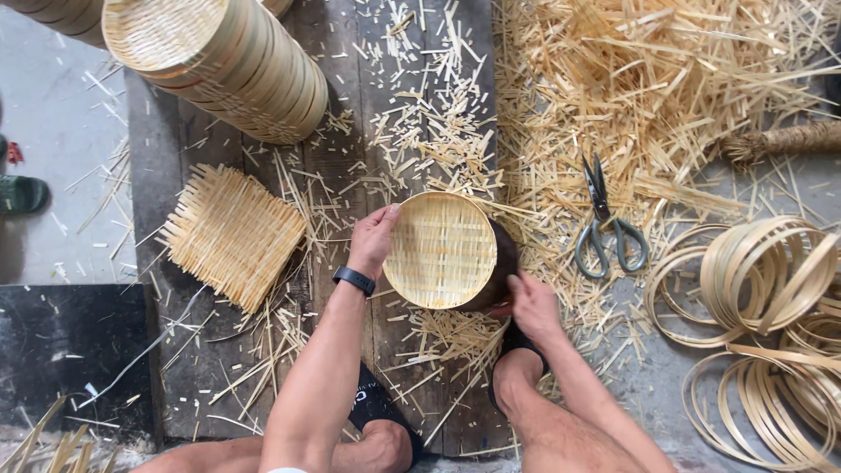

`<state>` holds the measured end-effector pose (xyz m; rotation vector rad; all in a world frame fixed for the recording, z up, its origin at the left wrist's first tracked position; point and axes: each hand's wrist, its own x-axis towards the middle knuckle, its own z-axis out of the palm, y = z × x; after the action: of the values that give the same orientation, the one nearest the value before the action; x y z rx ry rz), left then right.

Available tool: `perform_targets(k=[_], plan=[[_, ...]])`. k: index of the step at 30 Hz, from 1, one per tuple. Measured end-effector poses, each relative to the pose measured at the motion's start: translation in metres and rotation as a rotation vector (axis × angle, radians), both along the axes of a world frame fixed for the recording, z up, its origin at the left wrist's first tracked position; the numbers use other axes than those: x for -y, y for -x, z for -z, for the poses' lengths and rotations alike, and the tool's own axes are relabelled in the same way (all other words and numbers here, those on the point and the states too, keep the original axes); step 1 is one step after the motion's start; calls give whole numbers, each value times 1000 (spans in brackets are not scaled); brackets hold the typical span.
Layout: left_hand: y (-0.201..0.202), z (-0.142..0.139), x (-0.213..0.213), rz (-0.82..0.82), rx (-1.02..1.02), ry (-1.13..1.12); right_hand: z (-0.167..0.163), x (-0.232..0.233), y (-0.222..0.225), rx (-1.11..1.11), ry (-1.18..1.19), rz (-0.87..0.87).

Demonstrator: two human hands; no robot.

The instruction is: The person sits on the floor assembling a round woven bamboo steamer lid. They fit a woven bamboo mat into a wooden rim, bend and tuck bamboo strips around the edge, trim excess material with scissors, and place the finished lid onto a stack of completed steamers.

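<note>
A round woven bamboo tray point(441, 250) sits on a dark block on the wooden boards, its woven face up. My left hand point(374, 238) grips its left rim, thumb on the top edge; a black watch is on that wrist. My right hand point(532, 304) presses on the lower right side of the tray and the dark block beneath it. My knees and a black sandal show at the bottom edge.
A square woven mat point(232, 235) with loose ends lies to the left. A stack of finished round trays point(228, 61) leans at top left. Scissors point(604, 223) lie right of the tray amid bamboo offcuts point(648, 96). Bamboo hoops point(762, 289) pile at right.
</note>
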<state>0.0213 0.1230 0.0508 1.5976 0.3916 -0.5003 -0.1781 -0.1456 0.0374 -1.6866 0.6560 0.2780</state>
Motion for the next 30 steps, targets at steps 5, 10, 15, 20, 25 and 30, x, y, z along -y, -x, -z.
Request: perform_targets(k=[5, 10, 15, 20, 25, 30], plan=[[3, -30, 38, 77, 169, -274, -6, -17, 11, 196, 283, -47], [84, -68, 93, 575, 877, -739, -21, -19, 23, 245, 406, -80], [133, -61, 110, 640, 1011, -776, -26, -20, 21, 394, 435, -22], [87, -57, 47, 806, 1257, -822, -25, -15, 24, 313, 404, -5], [-47, -124, -27, 707, 1562, -944, -13, -12, 24, 356, 389, 7], [-186, -212, -113, 381, 1380, -1163, -4, -11, 26, 321, 403, 0]])
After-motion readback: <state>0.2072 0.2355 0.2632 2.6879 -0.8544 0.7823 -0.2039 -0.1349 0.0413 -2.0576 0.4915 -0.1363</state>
